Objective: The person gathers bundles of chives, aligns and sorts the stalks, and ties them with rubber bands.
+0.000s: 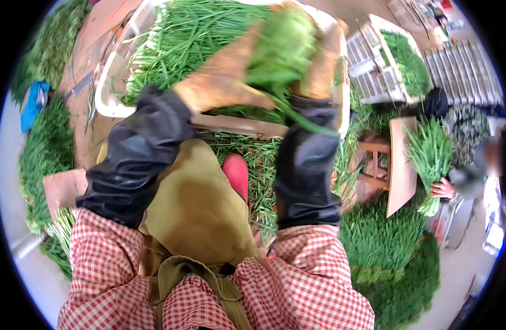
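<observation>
A bunch of chives [280,47], smeared by motion, is held between my two gloved hands above the near right part of a white plastic crate [113,91]. My left hand [223,77], in a stained yellow-orange glove, presses the bunch from the left with its thumb spread low. On the right side, my right hand [322,63] in a matching glove grips the bunch, its fingers partly blurred. A few long leaves trail down over my right wrist. More chives [201,33] lie in the crate, their pale stem ends toward the left.
Loose leaves litter the floor around a red shoe [235,173]. Stacked chives [382,242] stand at the right, with more piles [44,159] at the left. A co-worker's hand [443,188] holds another bunch beside a board [401,165]. A second crate [368,77] stands back right.
</observation>
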The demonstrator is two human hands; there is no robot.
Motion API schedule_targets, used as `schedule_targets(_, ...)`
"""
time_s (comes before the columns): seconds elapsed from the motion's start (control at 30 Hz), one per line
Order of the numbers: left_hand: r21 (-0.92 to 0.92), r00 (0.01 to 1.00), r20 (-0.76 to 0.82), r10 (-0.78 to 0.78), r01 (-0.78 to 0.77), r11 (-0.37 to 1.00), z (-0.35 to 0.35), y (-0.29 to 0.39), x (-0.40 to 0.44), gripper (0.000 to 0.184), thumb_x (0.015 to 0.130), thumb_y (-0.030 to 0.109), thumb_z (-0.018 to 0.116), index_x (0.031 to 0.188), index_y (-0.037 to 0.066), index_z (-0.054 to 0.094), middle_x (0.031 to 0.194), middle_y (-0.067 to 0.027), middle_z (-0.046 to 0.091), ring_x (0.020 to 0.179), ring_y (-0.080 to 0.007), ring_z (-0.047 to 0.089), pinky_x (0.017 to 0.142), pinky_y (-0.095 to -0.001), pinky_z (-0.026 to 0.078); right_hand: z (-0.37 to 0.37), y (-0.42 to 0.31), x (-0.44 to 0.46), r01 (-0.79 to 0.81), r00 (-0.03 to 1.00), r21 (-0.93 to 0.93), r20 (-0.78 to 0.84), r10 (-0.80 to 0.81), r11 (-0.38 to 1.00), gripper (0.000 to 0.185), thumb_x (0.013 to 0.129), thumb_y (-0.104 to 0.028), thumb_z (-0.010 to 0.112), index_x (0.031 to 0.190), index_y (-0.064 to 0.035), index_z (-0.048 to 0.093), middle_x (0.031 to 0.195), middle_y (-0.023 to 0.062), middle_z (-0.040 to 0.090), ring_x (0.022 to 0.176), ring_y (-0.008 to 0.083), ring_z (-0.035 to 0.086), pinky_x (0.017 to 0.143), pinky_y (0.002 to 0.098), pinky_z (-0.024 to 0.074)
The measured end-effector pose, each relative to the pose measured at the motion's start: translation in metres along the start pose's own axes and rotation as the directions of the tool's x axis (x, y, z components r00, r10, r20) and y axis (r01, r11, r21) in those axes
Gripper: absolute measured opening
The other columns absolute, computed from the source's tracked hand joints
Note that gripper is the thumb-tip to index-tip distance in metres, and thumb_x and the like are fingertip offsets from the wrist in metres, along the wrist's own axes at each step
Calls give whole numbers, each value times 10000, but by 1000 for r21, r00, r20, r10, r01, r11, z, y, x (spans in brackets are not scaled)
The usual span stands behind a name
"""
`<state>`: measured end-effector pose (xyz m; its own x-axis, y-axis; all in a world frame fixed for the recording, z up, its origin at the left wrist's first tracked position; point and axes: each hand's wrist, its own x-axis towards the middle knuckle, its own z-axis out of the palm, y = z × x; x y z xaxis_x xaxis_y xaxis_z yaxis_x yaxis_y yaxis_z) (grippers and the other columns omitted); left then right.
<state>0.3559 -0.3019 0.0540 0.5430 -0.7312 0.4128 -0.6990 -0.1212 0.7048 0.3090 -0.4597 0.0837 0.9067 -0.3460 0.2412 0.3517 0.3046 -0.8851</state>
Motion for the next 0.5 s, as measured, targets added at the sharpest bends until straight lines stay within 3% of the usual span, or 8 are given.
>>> schedule_targets(0.03,-136,1000,-27,-16,12,991,-8,2,-4,1134,640,467,798,1439,-29,164,1375,-243,400,1269,-317,426,1066,-359,342,28,-3,-8,5,998,162,61,-15,987,746,877,-684,421,1231,-38,537,1123,110,595,1005,226,592,892,338,476)
schedule_targets(0.07,-311,995,-29,-92,79,947,-20,-1,-16,1040,677,418,772,1426,-21,199,1351,-226,424,1250,-307,444,1048,-362,359,41,-12,-8,155,965,130,190,-178,979,758,883,-682,407,1305,-57,486,1248,106,527,1138,218,494,982,334,390)
schedule_targets(0.13,-671,964,-3,-266,196,715,-54,-23,-55,855,750,321,719,1400,-5,268,1305,-191,473,1212,-287,481,1012,-368,393,69,0,-9,260,900,114,331,-283,959,806,871,-681,436,1392,-67,414,1393,123,438,1280,218,392,1075,325,299)
schedule_targets(0.23,-934,921,125,-369,235,270,-90,-42,-104,588,861,176,641,1360,19,372,1236,-140,546,1155,-257,536,957,-378,443,111,9,-25,130,899,229,383,-212,965,563,969,-439,471,1362,-36,451,1227,39,507,1093,143,488,1001,298,373)
schedule_targets(0.33,-701,881,0,-474,338,628,-89,-34,-113,527,843,122,648,1310,14,430,1169,-105,565,1088,-226,553,927,-370,453,116,25,-18,32,843,307,502,-191,951,670,935,-455,527,1418,-21,363,1318,63,470,1190,160,447,1042,293,334)
schedule_targets(0.4,-691,903,-73,-423,260,674,-85,-53,-127,391,891,156,607,1234,-15,533,1254,-129,547,1134,-220,544,963,-364,454,114,25,-21,-55,830,361,535,-159,931,726,916,-487,546,1428,-16,341,1342,80,455,1226,176,431,1054,288,321)
schedule_targets(0.47,-662,894,17,-449,346,665,-87,-44,-116,440,889,179,613,1274,9,489,1214,-98,568,1093,-195,552,937,-345,461,110,28,-21,274,831,5,502,-240,962,906,780,-484,686,1425,25,303,1391,140,412,1288,216,387,1076,304,301)
schedule_targets(0.5,-630,902,31,-430,351,693,-83,-37,-110,464,880,182,625,1285,13,472,1220,-99,561,1102,-194,545,938,-344,459,112,24,-21,420,819,-178,496,-288,890,1003,712,-482,755,1423,45,285,1415,169,390,1319,235,365,1087,313,291)
